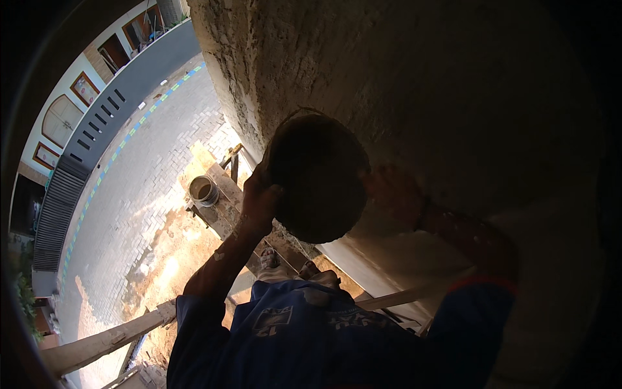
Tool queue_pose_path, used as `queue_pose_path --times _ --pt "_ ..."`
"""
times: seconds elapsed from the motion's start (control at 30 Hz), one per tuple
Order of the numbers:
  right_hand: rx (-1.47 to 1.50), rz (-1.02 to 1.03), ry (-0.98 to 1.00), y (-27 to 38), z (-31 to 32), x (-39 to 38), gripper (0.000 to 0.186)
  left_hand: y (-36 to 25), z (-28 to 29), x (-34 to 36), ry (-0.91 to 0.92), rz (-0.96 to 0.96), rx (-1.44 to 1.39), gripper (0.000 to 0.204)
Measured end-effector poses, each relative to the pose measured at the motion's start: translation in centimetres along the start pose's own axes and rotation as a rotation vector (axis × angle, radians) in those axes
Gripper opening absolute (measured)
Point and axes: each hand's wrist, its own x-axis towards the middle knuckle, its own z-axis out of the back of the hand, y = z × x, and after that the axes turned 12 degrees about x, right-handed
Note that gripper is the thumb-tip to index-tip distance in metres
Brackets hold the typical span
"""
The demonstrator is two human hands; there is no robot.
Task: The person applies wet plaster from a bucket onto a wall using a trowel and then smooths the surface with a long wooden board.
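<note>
Grey, rough plaster covers the wall (414, 71) that fills most of the view, and the work in hand looks to be coating it. Far to the left of the fingers and well below them lies a brick-paved street (149, 155) with a grey fence (110, 110) beyond it. Nearer, down and to the left of the left hand, a small bucket (203, 190) stands on a wooden scaffold plank (227, 188), and sandy mortar spill stains the ground beneath. A pale timber pole (116, 334) slants across the lower left.

The left hand (259, 201) has its fingers closed around the left edge of a round, dark pan (317, 175), holding it up close against the wall; what the pan holds I cannot tell, since it is in shadow. Just to the right of the pan, the right hand (392, 198) lies flat against the wall, its fingers spread open and holding nothing that shows.

Judging by the surfaces, the part of the wall above the fingers is coarse and uneven, while the band below and to the right of them looks paler and smoother. So some of the coat seems laid on and levelled, with the rough upper stretch left to do.
</note>
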Motion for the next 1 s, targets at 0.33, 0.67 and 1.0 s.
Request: queue_pose_path --times 0.33,0.67,1.0 --pt "0.842 -0.216 -0.007 2.8 0.4 -0.6 0.037 -1.1 -1.0 0.2 -0.027 0.21 0.045 0.055" --pt "0.653 -0.35 0.048 5.4 16.4 2.9 0.048 -1.0 0.9 -0.2 -0.077 0.187 0.003 0.052" --pt "0.33 -0.08 -0.241 9.8 30.9 6.9 0.047 -1.8 2.3 -1.7 -0.118 0.052 0.005 0.059"
